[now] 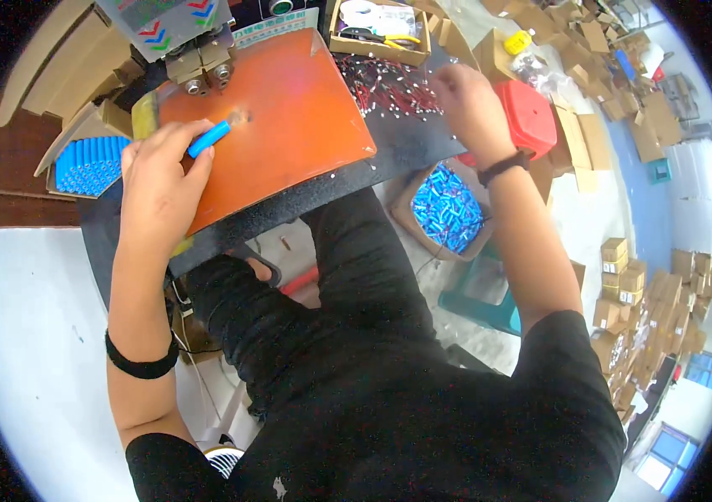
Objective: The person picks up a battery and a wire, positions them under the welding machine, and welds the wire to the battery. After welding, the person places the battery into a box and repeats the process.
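Observation:
Between the thumb and fingers of my left hand [158, 186] is a blue cylindrical battery cell [209, 140], tilted over the orange mat [297, 109]. Just ahead of it, the mat has a dark scorched spot. My right hand [471, 110] is at the right end of a pile of thin red and black wire leads [385, 86] with shiny ends. Its fingers are curled together, and whatever they may pinch is too small to make out. Above the mat hang the two metal electrode tips [208, 80] of a spot welder [155, 32].
Upright blue cells fill a cardboard box [55, 183] at the left. Below the table's right edge, another box [403, 203] holds loose blue cells. A tray [379, 50] with yellow-handled pliers stands at the back. A red plastic stool [531, 117] is beside my right wrist.

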A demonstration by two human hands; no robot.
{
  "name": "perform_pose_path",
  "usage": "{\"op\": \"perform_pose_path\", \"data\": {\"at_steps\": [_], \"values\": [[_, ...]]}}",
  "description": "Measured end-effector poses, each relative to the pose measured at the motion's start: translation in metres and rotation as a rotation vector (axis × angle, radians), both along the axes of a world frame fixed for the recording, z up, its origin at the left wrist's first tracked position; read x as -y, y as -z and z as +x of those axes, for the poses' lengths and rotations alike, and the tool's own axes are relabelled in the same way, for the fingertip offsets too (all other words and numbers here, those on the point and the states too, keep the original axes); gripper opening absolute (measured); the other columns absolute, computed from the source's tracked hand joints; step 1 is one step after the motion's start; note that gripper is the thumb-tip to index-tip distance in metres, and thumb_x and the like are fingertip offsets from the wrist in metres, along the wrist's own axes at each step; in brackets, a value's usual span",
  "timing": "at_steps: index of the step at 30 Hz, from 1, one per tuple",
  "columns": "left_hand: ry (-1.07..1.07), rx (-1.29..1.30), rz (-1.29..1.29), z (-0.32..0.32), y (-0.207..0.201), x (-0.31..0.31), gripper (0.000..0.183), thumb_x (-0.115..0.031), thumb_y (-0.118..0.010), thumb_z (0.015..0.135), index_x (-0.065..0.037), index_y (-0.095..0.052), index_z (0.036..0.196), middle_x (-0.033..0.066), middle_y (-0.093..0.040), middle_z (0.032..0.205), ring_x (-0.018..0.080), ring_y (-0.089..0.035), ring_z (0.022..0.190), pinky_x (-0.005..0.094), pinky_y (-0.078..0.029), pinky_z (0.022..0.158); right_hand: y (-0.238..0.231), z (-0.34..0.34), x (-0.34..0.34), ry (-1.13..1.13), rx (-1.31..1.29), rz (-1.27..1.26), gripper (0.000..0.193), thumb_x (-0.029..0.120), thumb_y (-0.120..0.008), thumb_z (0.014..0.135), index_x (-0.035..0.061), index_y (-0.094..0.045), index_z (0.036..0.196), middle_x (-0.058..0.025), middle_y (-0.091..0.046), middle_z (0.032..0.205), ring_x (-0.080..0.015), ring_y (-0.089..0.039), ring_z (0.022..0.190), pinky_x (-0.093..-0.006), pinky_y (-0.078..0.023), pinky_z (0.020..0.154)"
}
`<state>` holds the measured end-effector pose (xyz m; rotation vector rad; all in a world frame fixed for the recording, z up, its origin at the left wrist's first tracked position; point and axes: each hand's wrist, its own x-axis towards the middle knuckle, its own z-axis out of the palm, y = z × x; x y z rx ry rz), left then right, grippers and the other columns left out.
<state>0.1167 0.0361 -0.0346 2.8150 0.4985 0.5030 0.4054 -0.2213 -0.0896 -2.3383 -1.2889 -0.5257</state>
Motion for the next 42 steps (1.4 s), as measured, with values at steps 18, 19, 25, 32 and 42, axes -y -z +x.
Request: {"op": "perform_pose_path", "data": {"at_steps": [18,19,25,32,42], "values": [[0.047,0.396,-0.564,0.028,0.029,0.011,0.030,-0.012,-0.070,0.082,0.002,-0.064,0.108,0.0156,-0.068,0.092,0.0247,-0.067,0.084,0.0335,-0.052,0.077,-0.072,-0.060,-0.018,-0.417,-1.112,0.485,0.008,0.006,-0.053,0.087,0.0022,-0.059,0.092,-0.0036,-0.060,0.083,-0.0131,-0.055,0.078,-0.0267,-0.044,0.077],[0.002,0.362,-0.539,0.030,0.026,0.012,0.030,-0.013,-0.070,0.082,0.002,-0.064,0.108,0.0159,-0.068,0.091,0.0256,-0.067,0.083,0.0338,-0.052,0.077,-0.067,-0.069,-0.024,-0.381,-1.151,0.497,0.007,0.005,-0.051,0.086,0.0031,-0.057,0.090,-0.0044,-0.060,0.083,-0.0134,-0.055,0.078,-0.0275,-0.044,0.077],[-0.056,0.371,-0.532,0.036,0.033,0.003,0.029,-0.015,-0.071,0.081,0.002,-0.066,0.104,0.0153,-0.068,0.087,0.0273,-0.067,0.079,0.0352,-0.052,0.074,-0.034,-0.103,-0.044,-0.464,-1.060,0.495,0.005,0.000,-0.059,0.084,0.0012,-0.059,0.089,-0.0038,-0.064,0.090,-0.0105,-0.061,0.083,-0.0246,-0.049,0.078],[-0.087,0.355,-0.438,0.032,0.033,0.010,0.033,-0.016,-0.072,0.085,0.001,-0.064,0.113,0.0057,-0.067,0.089,0.0125,-0.062,0.082,0.0267,-0.049,0.076,-0.038,-0.112,-0.052,-0.414,-0.554,0.418,0.012,0.000,-0.067,0.075,0.0037,-0.061,0.084,-0.0069,-0.066,0.081,-0.0170,-0.065,0.073,-0.0284,-0.052,0.071],[-0.196,0.296,-0.426,0.030,0.030,0.010,0.032,-0.018,-0.072,0.085,-0.003,-0.066,0.112,0.0065,-0.068,0.088,0.0136,-0.063,0.081,0.0274,-0.049,0.076,-0.046,-0.105,-0.061,-0.494,-0.288,0.249,0.016,0.002,-0.068,0.072,0.0063,-0.060,0.086,-0.0064,-0.064,0.079,-0.0236,-0.065,0.073,-0.0305,-0.053,0.070]]}}
